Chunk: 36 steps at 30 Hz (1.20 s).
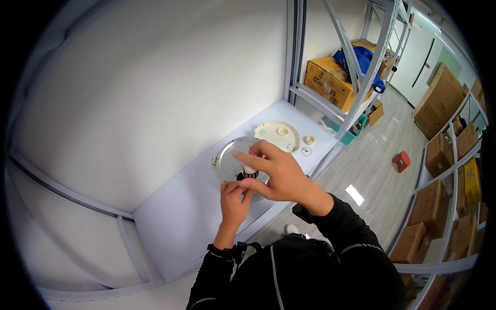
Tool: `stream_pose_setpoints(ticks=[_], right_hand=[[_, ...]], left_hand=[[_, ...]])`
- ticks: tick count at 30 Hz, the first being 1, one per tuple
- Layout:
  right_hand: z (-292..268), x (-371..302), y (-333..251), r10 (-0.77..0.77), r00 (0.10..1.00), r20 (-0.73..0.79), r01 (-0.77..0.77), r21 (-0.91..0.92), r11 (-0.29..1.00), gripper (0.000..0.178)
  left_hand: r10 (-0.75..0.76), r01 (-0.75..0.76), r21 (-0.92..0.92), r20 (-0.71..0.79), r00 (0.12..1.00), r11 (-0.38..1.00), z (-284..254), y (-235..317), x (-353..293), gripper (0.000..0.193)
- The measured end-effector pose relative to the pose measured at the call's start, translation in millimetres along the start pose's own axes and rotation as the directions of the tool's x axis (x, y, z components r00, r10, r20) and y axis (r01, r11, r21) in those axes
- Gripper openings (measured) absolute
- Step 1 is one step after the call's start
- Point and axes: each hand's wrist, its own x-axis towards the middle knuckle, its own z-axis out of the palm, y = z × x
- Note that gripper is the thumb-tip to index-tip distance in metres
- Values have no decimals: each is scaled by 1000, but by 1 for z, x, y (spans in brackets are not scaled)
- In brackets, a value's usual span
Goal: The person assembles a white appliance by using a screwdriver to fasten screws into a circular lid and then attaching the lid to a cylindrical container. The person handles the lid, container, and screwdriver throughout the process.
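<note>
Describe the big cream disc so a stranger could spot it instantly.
Find the white table against the wall. Toward its right end, past the silver plate, lies the cream disc. Unlike that plate, it's cream-coloured, with a small ring near its middle.

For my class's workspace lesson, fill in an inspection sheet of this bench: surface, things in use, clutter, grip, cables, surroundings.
Surface: pale table, smooth-looking.
Things in use: small white-topped piece, seen against a round silver tray.
Clutter: round cream cover, small cream cap, thin white ring, beyond the hands.
Grip: right hand around the piece, left hand with fingertips near its lower end; exact hold unclear.
Cables: nothing seen for certain.
Surroundings: metal shelving, cardboard boxes, red stool-like object on the floor.
</note>
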Motion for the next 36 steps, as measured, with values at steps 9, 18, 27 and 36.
stream_pose_setpoints(ticks=[9,18,27,36], right_hand=[[11,0,5,42,998,56,-42,-12,999,58],[27,5,1,7,997,-79,4,146,989,62],[26,7,-4,52,986,-159,-40,81,996,53],[19,3,-4,52,998,-32,-55,-118,991,56]], left_hand=[[12,-12,3,-4,1000,1000,2,-6,-2,16],[34,-35,-24,-16,999,999,2,-6,0,14],[60,-60,-3,-19,998,998,1,-5,2,16],[52,-52,-28,4,999,998,0,-9,1,16]])
